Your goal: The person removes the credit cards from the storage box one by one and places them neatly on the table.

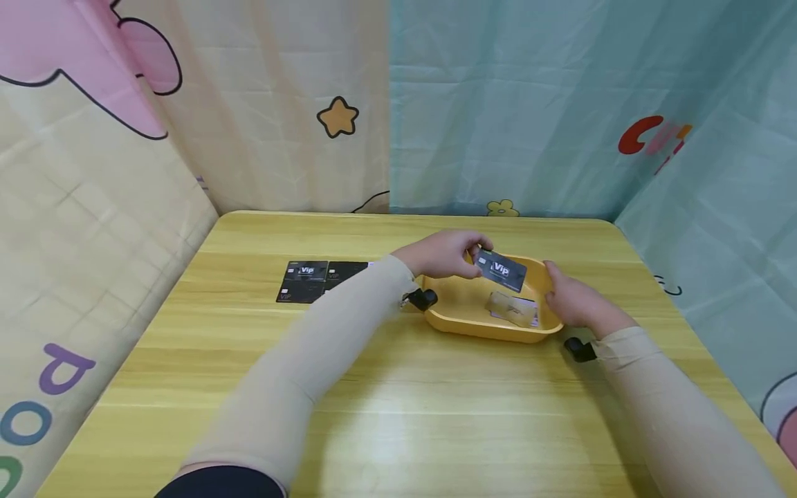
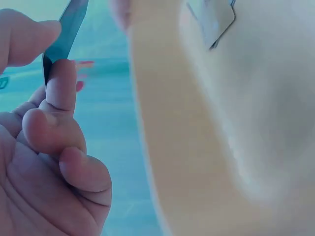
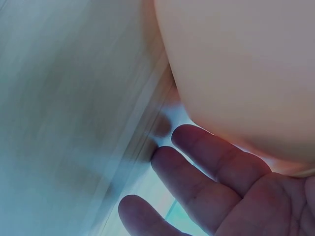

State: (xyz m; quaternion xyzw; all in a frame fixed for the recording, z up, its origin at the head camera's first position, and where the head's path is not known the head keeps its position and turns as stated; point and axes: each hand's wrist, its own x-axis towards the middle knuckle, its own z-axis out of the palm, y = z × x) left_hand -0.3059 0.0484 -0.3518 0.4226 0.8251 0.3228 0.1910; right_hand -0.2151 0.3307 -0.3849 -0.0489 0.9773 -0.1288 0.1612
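Note:
In the head view my left hand (image 1: 445, 254) pinches a dark grey Vip card (image 1: 501, 270) between thumb and fingertips, tilted above a yellow plastic tray (image 1: 486, 330). The left wrist view shows this card (image 2: 69, 34) edge-on between thumb and index finger, the other fingers curled below. My right hand (image 1: 575, 301) grips the tray's right end. From the right wrist, several fingers (image 3: 197, 182) lie along the tray's outer wall (image 3: 241, 73). Inside the tray lie a gold-toned card (image 1: 512, 309) and, partly hidden beneath it, a purple and white one.
Left of the tray, black cards lie in rows on the wooden table (image 1: 398, 415), among them a Vip card (image 1: 307, 270); my left sleeve (image 1: 330, 346) hides part of them. Printed curtains (image 1: 280, 104) stand behind the table and at both sides.

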